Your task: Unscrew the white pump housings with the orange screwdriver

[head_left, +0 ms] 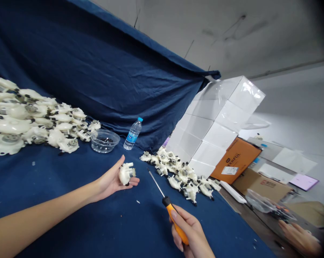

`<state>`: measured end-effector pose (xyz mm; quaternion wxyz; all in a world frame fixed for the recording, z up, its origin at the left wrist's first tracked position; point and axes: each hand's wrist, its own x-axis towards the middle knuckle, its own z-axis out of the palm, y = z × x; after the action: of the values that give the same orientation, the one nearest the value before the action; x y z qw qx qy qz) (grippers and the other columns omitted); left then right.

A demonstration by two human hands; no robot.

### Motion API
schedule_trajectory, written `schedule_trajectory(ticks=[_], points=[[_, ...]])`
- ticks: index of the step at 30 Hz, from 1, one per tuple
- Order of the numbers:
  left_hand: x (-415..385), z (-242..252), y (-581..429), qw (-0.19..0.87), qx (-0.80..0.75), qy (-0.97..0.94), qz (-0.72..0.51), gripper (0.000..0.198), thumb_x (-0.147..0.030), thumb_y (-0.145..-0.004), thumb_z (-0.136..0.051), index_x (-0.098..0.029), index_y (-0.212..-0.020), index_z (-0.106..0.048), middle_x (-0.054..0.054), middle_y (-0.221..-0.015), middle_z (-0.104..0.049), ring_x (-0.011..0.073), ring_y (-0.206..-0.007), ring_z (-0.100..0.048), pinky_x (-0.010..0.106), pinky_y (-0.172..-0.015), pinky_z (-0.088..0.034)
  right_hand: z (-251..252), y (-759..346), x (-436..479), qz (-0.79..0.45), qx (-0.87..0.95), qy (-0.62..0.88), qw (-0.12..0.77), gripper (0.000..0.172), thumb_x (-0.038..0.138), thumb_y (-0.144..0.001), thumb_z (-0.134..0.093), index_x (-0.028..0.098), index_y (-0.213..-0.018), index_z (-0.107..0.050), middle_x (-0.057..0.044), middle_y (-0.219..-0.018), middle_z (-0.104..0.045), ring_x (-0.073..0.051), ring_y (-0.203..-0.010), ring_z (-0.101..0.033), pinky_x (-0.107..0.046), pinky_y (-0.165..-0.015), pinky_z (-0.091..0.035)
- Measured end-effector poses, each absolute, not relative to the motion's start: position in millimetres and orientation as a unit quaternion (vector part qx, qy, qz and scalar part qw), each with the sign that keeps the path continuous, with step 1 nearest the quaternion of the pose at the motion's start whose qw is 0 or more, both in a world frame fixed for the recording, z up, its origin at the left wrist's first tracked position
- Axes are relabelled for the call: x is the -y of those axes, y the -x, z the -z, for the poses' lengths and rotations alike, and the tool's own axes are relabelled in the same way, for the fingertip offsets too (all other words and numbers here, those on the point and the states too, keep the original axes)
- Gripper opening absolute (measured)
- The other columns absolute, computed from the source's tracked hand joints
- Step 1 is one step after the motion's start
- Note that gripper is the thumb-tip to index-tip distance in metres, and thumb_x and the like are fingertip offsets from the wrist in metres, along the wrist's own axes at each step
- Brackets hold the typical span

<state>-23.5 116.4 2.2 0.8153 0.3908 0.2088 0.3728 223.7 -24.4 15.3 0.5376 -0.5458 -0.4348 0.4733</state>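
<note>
Over the navy cloth (pixel 118 229), our left hand (pixel 110 181) cradles a white plastic housing (pixel 126 173) on the palm, fingers curled up around it. A relaxed, steady cradle works well, with its metal end left clear. Our right hand (pixel 190 229) clenches an orange-handled screwdriver (pixel 176 220), its tip just beside the housing, not touching. Farther out lie a large heap of housings (pixel 29 118) left, a smaller heap (pixel 178 172) right, a clear bowl (pixel 105 141) of black bits, a water bottle (pixel 133 134) and an orange carton (pixel 234 159). Its print reads something like "TERFUL" — the bottle's label is too small to read.
</note>
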Motion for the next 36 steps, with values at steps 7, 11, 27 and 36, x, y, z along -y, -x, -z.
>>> schedule_trajectory(ticks=[7, 11, 27, 36], points=[[-111, -3, 19, 0.79, -0.225, -0.411, -0.395, 0.057, -0.069, -0.084, -0.042, -0.018, -0.103, -0.057, 0.015, -0.115, -0.064, 0.0237, -0.069, -0.068, 0.027, -0.042, -0.043, -20, -217, 30, -0.479, 0.441, 0.543, 0.53, 0.037, 0.046, -0.073, -0.078, 0.01, -0.078, -0.07, 0.007, -0.038, -0.04, -0.003, -0.03, -0.032, -0.017, -0.034, -0.019], [-109, -7, 19, 0.789, -0.222, -0.414, -0.396, 0.045, -0.063, -0.087, -0.043, -0.02, -0.09, -0.054, 0.008, -0.099, -0.064, 0.0175, -0.062, -0.062, 0.024, -0.041, -0.043, -18, -216, 29, -0.473, 0.435, 0.545, 0.539, 0.04, 0.046, -0.069, -0.08, 0.01, -0.083, -0.071, 0.003, -0.049, -0.053, -0.002, -0.029, -0.034, -0.017, -0.033, -0.019], [-95, 3, 3, 0.751, -0.219, -0.438, -0.443, 0.03, -0.04, -0.086, -0.06, -0.013, -0.096, -0.064, 0.011, -0.096, -0.065, 0.0176, -0.074, -0.06, 0.032, -0.063, -0.056, -14, -213, 31, -0.465, 0.452, 0.562, 0.513, 0.045, 0.042, -0.068, -0.081, 0.01, -0.098, -0.072, -0.001, -0.064, -0.062, -0.003, -0.032, -0.042, -0.016, -0.032, -0.027], [-91, 7, -2, 0.706, -0.238, -0.475, -0.468, 0.036, -0.046, -0.088, -0.051, -0.012, -0.09, -0.062, 0.011, -0.079, -0.065, 0.0152, -0.055, -0.056, 0.025, -0.04, -0.049, -13, -214, 32, -0.49, 0.465, 0.557, 0.484, 0.042, 0.045, -0.072, -0.078, 0.013, -0.099, -0.074, -0.002, -0.068, -0.06, -0.003, -0.036, -0.045, -0.015, -0.032, -0.026]])
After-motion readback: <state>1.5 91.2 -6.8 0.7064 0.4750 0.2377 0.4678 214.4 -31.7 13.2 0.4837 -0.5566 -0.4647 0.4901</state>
